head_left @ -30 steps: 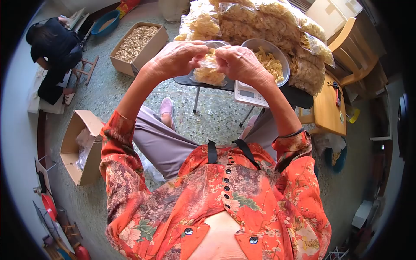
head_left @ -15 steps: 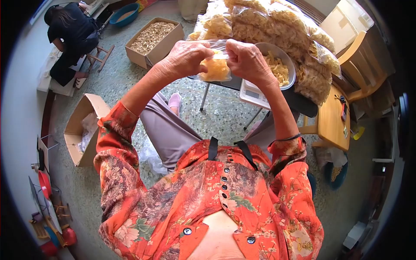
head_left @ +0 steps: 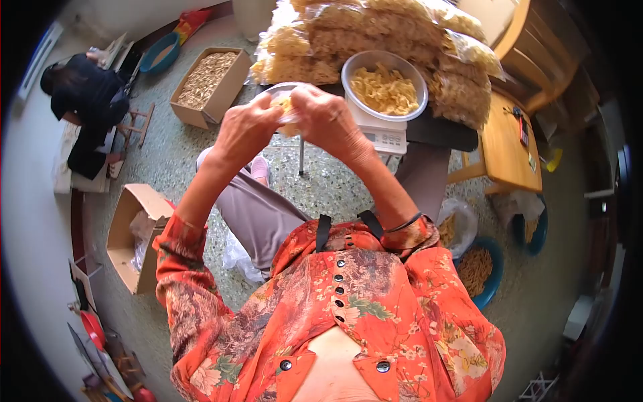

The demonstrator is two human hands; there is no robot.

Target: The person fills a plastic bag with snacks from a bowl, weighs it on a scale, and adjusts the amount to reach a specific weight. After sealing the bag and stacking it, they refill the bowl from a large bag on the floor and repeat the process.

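Close together in front of me, both hands grip the top of a small clear plastic bag with yellowish dried pieces in it. My left hand has its fingers closed on the bag's left side. My right hand is closed on the right side of its top, fingertips partly hidden. Just right of my right hand, a clear round bowl of yellow strips rests on a white scale. Filled bags are piled behind it on a dark table.
A cardboard box of brown pieces stands at the back left, near a seated person. Another open carton is on the left floor. A wooden chair and blue basins are at right.
Both hands have come closer together with the bag and shifted left and slightly down in view. The bowl and scale now show more fully, and the view has turned somewhat.
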